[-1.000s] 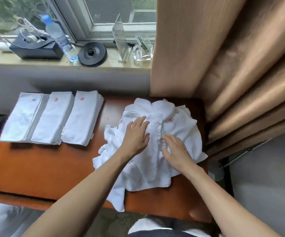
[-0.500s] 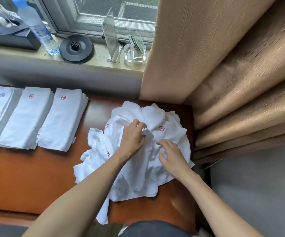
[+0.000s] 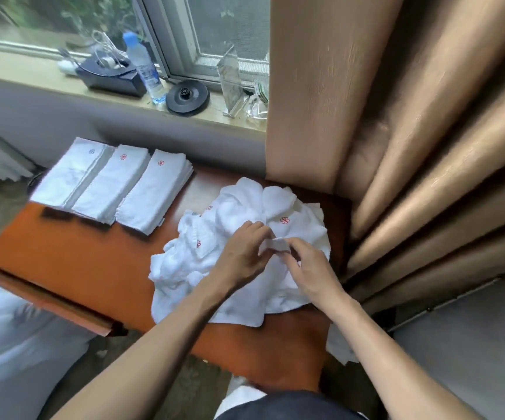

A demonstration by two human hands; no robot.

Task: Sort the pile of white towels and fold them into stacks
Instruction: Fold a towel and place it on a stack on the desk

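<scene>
Towel pile (image 3: 184, 268) sits at 3 o'clock on the table (image 3: 78, 262), folded stacks (image 3: 133, 186) at 10. Left hand (image 3: 240, 253) and right hand (image 3: 311, 269) both pinch one towel edge (image 3: 277, 245). Cloth likely light, limp, non-slippery: grip hem corners

Crumpled white towel pile (image 3: 233, 268) right of three folded stacks (image 3: 114, 186).

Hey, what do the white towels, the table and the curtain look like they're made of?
White towels: likely cotton terry, matte; the surface looks fuzzy and they crumple softly. Table: seemingly wood or wood veneer, orange-brown and smooth, with a soft sheen near its far edge. Curtain: woven fabric, tan, with fine vertical texture and a faint shine along its folds.
</scene>
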